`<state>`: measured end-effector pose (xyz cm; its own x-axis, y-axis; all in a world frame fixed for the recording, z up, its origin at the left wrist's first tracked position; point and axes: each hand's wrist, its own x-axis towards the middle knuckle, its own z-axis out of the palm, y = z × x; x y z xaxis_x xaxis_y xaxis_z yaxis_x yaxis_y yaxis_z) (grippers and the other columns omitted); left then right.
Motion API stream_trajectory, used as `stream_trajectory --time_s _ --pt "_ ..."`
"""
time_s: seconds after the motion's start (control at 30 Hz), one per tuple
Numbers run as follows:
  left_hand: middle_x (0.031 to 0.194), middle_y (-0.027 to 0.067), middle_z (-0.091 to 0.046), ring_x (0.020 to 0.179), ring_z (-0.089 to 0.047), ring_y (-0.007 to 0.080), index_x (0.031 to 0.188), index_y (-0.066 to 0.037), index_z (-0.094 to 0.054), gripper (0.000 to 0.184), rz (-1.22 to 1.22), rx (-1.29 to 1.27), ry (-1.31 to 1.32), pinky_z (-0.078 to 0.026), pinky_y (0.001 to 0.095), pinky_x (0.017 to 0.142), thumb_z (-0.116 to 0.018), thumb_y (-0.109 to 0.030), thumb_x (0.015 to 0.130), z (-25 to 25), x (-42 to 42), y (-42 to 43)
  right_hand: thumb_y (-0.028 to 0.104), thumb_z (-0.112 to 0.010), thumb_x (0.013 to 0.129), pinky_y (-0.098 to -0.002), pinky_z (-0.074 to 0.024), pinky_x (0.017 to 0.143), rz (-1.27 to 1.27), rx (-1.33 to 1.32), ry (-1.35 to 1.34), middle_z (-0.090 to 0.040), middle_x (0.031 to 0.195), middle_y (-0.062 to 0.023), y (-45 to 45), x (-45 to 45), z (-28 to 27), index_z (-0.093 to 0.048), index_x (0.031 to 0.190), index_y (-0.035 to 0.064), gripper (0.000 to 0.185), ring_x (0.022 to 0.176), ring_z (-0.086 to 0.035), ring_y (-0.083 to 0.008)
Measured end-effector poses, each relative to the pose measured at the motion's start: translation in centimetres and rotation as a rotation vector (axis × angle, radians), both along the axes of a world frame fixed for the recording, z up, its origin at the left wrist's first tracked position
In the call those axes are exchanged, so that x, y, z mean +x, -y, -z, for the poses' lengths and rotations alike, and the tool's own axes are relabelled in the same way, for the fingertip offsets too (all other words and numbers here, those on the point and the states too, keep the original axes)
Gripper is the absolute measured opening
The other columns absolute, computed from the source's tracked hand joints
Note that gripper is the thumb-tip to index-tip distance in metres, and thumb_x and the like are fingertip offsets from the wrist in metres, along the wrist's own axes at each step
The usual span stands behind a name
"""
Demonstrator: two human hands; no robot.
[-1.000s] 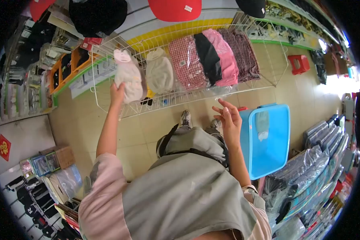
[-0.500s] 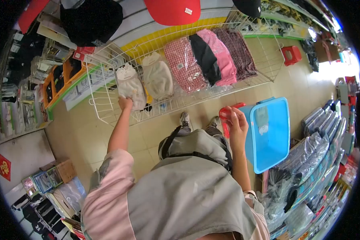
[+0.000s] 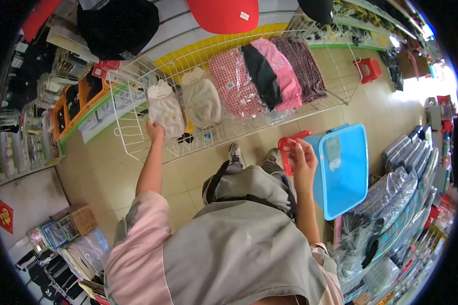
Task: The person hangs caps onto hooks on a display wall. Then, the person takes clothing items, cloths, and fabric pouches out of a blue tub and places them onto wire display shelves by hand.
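Observation:
My left hand (image 3: pixel 155 130) is at the front left of a white wire basket (image 3: pixel 229 133). Its fingers are closed around the lower left edge of an off-white pack of cloth sleeves (image 3: pixel 167 112), topped by a white header card. A similar off-white pack (image 3: pixel 202 99) lies just to the right. Further right are a red checked pack (image 3: pixel 234 81), a black one (image 3: pixel 262 76), a pink one (image 3: pixel 281 76) and a dark plaid one (image 3: pixel 303 68). My right hand (image 3: pixel 304 157) is raised beside a blue plastic bin (image 3: pixel 343 170), fingers loosely bent and apart, with nothing visible in them.
Behind the bin's left side is a red plastic stool (image 3: pixel 290 147); another red stool (image 3: pixel 368 70) stands at the far right. Caps, including a red one (image 3: pixel 224 15), hang above the basket. Plastic-wrapped goods (image 3: pixel 387 193) crowd the right side. Orange crates (image 3: pixel 76 104) and shelves line the left.
My left hand has shifted slightly left along the edge of the off-white pack, and the pack has moved a little with it. My right hand has barely moved.

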<state>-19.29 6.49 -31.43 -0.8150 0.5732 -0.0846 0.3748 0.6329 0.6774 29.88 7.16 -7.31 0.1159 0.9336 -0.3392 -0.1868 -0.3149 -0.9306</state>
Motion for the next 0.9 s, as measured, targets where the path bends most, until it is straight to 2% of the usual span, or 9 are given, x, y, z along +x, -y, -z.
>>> stream_trajectory --time_s 0.13,0.23,0.33,0.43,0.57,0.63,0.73,0.83,0.9 --pt "0.12 0.0301 -0.057 0.111 -0.055 0.0457 0.122 0.005 -0.052 0.033 0.036 0.258 0.016 -0.042 0.0481 0.093 -0.048 -0.01 0.093 -3.0 0.0 -1.3 0.017 -0.056 0.1 -0.0299 -0.0521 0.077 -0.003 0.011 0.011 -0.067 0.11 -0.0157 0.1 -0.3 0.0 -0.056 0.116 -0.0027 0.025 0.091 -0.067 -0.0201" --pt "0.116 0.0286 -0.059 0.104 -0.058 0.0462 0.118 0.006 -0.054 0.03 0.098 0.307 0.059 -0.044 0.0485 0.088 -0.049 -0.009 0.092 -4.7 -0.4 -2.0 0.017 -0.056 0.1 -0.0293 -0.0522 0.076 0.0 -0.001 0.019 -0.067 0.11 -0.0158 0.2 -0.3 0.0 -0.056 0.116 -0.0027 0.025 0.089 -0.067 -0.0201" --pt "0.113 0.0277 -0.061 0.097 -0.061 0.0458 0.122 0.005 -0.051 0.035 0.047 0.06 -0.028 -0.046 0.0488 0.087 -0.052 -0.013 0.093 -1.4 -1.4 -2.0 0.016 -0.057 0.1 -0.0288 -0.0523 0.075 0.003 -0.009 0.012 -0.067 0.11 -0.0161 0.2 -0.3 0.5 -0.056 0.116 -0.0031 0.024 0.088 -0.067 -0.0202" --pt "0.116 0.0283 -0.059 0.103 -0.059 0.0442 0.126 0.005 -0.046 0.042 -0.065 -0.293 -0.031 -0.046 0.0482 0.092 -0.054 -0.018 0.091 2.7 -1.2 -1.5 0.019 -0.054 0.101 -0.0259 -0.0521 0.08 -0.024 -0.008 0.038 -0.068 0.109 -0.0108 0.1 -0.4 0.3 -0.058 0.116 -0.001 0.025 0.088 -0.065 -0.0136" --pt "0.122 0.0275 -0.057 0.112 -0.055 0.0427 0.131 0.008 -0.041 0.054 -0.034 -0.405 -0.213 -0.042 0.0475 0.1 -0.055 -0.023 0.09 2.5 1.5 -1.6 0.02 -0.055 0.101 -0.0255 -0.0518 0.079 0.002 -0.003 0.035 -0.068 0.108 -0.0104 0.1 -0.3 0.0 -0.058 0.117 -0.0011 0.026 0.088 -0.064 -0.0128" --pt "0.123 0.0264 -0.056 0.116 -0.053 0.0422 0.132 0.01 -0.04 0.058 -0.062 -0.472 -0.155 -0.04 0.0472 0.101 -0.056 -0.025 0.089 -2.6 4.0 -2.5 0.02 -0.055 0.101 -0.025 -0.0514 0.077 0.015 -0.006 0.029 -0.069 0.107 -0.0101 0.3 -0.1 0.1 -0.058 0.117 -0.0009 0.027 0.087 -0.064 -0.0124" --pt "0.121 0.0252 -0.057 0.113 -0.054 0.0416 0.133 0.009 -0.04 0.061 0.057 -0.493 -0.176 -0.04 0.0474 0.101 -0.059 -0.026 0.087 0.8 1.5 -2.3 0.015 -0.056 0.1 -0.0307 -0.0537 0.076 0.028 -0.029 0.037 -0.067 0.109 -0.016 0.4 0.4 0.4 -0.056 0.116 -0.0034 0.024 0.089 -0.067 -0.0206" --pt "0.117 0.0241 -0.058 0.11 -0.055 0.0419 0.129 0.006 -0.044 0.056 0.072 -0.482 -0.21 -0.04 0.0476 0.101 -0.061 -0.025 0.085 2.1 0.2 -1.9 0.015 -0.056 0.1 -0.0307 -0.0539 0.077 0.03 -0.041 0.042 -0.068 0.108 -0.0153 0.5 0.2 0.7 -0.056 0.115 -0.0028 0.023 0.089 -0.067 -0.0206" --pt "0.123 0.0256 -0.056 0.114 -0.053 0.0415 0.129 0.005 -0.043 0.056 0.049 -0.524 -0.217 -0.04 0.0469 0.101 -0.061 -0.023 0.085 2.1 0.6 -1.8 0.015 -0.056 0.1 -0.0305 -0.0539 0.077 0.017 -0.031 0.028 -0.068 0.108 -0.015 0.5 0.0 0.8 -0.057 0.114 -0.0026 0.022 0.089 -0.067 -0.0204"
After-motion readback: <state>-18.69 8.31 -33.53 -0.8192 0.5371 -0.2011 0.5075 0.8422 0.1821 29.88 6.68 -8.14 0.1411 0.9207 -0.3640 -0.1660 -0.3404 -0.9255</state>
